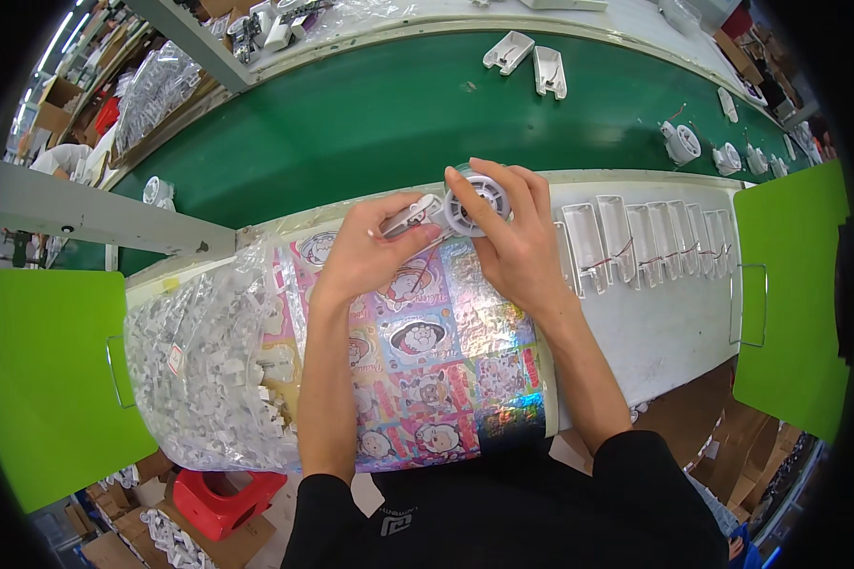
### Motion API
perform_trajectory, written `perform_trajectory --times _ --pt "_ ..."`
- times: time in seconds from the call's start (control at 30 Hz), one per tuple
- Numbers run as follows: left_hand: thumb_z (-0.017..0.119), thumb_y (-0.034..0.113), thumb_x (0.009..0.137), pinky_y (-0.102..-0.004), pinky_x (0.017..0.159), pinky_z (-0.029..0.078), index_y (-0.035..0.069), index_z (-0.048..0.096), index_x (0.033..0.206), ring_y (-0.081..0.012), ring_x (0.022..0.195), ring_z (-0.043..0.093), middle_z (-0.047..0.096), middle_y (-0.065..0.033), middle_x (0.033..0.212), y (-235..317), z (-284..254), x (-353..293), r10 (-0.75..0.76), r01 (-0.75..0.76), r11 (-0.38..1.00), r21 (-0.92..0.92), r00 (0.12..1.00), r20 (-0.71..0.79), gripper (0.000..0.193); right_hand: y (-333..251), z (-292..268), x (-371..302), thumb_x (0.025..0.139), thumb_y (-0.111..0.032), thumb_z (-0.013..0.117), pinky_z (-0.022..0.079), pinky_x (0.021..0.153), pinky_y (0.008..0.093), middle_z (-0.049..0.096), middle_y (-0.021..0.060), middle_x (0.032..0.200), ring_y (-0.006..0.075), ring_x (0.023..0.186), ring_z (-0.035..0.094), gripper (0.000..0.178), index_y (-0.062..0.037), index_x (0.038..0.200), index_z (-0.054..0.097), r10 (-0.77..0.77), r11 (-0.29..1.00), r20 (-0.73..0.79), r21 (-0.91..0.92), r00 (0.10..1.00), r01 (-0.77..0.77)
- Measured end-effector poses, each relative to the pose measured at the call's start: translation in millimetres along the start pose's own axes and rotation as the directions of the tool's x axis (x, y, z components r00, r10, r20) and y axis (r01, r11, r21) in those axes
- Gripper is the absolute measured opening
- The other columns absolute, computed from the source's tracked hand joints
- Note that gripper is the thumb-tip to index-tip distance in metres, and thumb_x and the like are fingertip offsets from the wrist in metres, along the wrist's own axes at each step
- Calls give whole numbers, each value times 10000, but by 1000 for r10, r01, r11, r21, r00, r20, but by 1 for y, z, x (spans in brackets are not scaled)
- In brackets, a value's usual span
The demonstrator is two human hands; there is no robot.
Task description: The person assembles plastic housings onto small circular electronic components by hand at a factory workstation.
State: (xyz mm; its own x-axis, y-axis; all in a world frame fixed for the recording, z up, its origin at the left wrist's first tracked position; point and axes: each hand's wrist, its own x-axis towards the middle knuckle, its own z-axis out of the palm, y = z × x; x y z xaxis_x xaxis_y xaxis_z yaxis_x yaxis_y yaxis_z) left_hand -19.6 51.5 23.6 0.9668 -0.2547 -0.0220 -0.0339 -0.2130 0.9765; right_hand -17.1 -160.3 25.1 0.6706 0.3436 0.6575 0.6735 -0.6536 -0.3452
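While a green belt (351, 123) spans the far side from left to right, a white bench (655, 332) lies on the near side, with the person in a black shirt (512, 517) working at it. The shirt bears a small pale emblem with a line of print on the chest. On the bench lies a shiny sheet (417, 337) printed with cartoon figures in coloured panels, with lettering among them. Beside it, to the left, sits a clear plastic bag (199, 370) filled with small white parts; a small pale label (175, 358) with reddish marks is on it, too small to read. To the right, white shells (636, 228) stand side by side in a row, long axes pointing away from the person, red wires across them.

The right hand (522, 232) curls over a white round fan head (479, 204), fingers spread about its rim and thumb below. The left hand (365, 242) pinches a white handle (413, 218) narrowly between thumb and fingers. Both pieces are above the far edge of the sheet, near the belt. The handle's long axis slopes from near left to far right, its far end meeting the fan head; whether they are joined cannot be told. The fan head's spoked face is turned up toward the camera.
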Motion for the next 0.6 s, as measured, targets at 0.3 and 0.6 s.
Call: perform_trajectory --times 0.3,0.6 --pt "773 81 917 -266 776 524 -35 695 1191 -74 906 617 721 -26 1002 4 2 -2 15 -15 991 -136 1000 1 308 -1 1 0 700 97 685 594 792 383 576 79 1344 342 1145 533 711 -226 1333 700 -32 999 -56 -41 998 30" --pt "779 133 917 -282 730 527 -17 645 1190 -93 827 639 687 -54 959 2 -3 -7 7 -7 1000 20 999 31 339 -1 1 0 705 100 671 591 843 390 576 74 1350 330 1159 533 720 -232 1344 694 -57 998 -32 -43 998 56"
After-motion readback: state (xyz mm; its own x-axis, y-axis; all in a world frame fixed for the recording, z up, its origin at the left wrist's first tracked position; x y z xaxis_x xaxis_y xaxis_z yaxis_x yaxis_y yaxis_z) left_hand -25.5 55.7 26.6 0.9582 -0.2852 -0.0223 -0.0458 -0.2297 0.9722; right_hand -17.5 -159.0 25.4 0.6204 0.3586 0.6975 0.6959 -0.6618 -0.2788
